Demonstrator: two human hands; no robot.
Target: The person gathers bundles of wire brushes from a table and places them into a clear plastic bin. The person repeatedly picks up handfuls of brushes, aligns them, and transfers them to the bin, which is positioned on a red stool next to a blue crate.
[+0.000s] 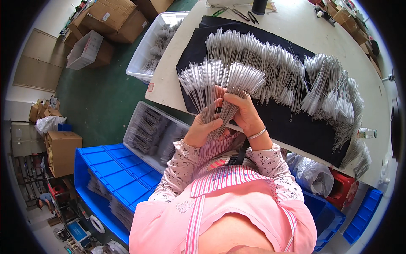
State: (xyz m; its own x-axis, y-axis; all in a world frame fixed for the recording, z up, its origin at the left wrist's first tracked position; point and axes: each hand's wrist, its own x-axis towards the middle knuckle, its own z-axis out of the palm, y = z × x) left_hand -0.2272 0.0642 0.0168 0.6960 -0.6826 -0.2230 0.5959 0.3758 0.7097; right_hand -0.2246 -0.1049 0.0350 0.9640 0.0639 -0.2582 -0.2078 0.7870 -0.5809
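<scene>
Head view: you have both hands full. Your left hand is curled round the stems of a left fan of brushes, thumb laid across the wire; your right hand grips a right fan of brushes, thumb pressed on the stems below the white bristles. Bristle ends point away from you, stems draw together toward your apron, and the fans sit side by side, held just off the counter's near edge. Some fingertips hidden behind wire; can't tell how far each wraps. Beyond, on dark cloth, a long row of brushes and a further heap lie loose. More brushes show in the clear bin by your left elbow. Step in hand, by my reading: handling a gathered bunch, evening or dividing it between the two grips. Next move seems to call for steady thumbs on both stem sets, bristle heads kept level and loops unsnagged, since thin wires like these could slip or catch.
</scene>
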